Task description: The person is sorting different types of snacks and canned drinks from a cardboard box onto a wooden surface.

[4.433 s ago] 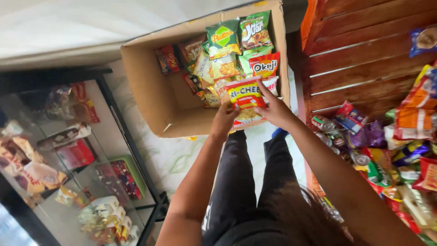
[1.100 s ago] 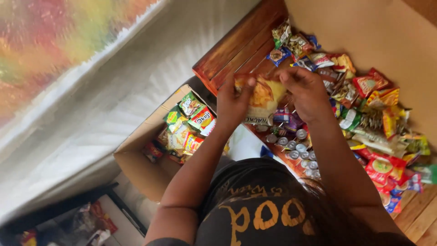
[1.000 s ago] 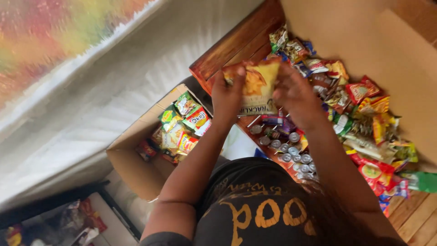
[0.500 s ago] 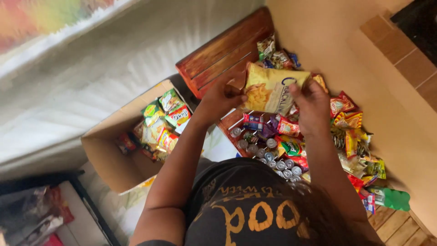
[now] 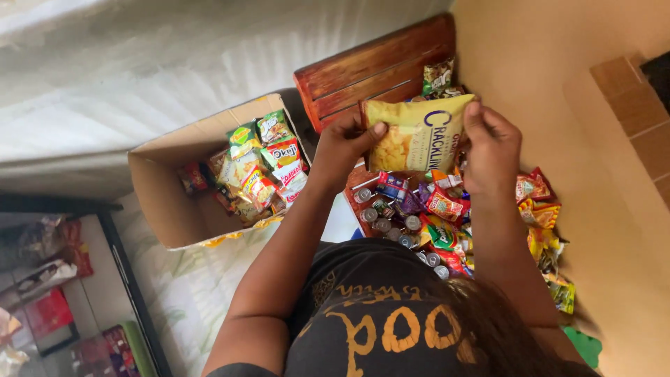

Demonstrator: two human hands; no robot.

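Note:
Both my hands hold up a yellow snack bag (image 5: 415, 132) above a wooden crate. My left hand (image 5: 349, 143) pinches its left edge, and my right hand (image 5: 492, 150) grips its right edge. Below the bag lie many colourful snack packets (image 5: 447, 206) and several small tins (image 5: 387, 225) inside the red-brown wooden crate (image 5: 370, 70). To the left stands an open cardboard box (image 5: 171, 202) holding more snack packets (image 5: 262, 167).
A glass display cabinet (image 5: 63, 293) with packaged goods sits at the lower left. A tan wall (image 5: 572, 42) runs along the right. More packets (image 5: 548, 237) spill along the crate's right side. Pale patterned fabric (image 5: 188, 286) covers the floor by the box.
My hands carried a packet from the cardboard box over to the wooden crate, and the yellow bag has risen and turned flat toward the camera. The view has swung right.

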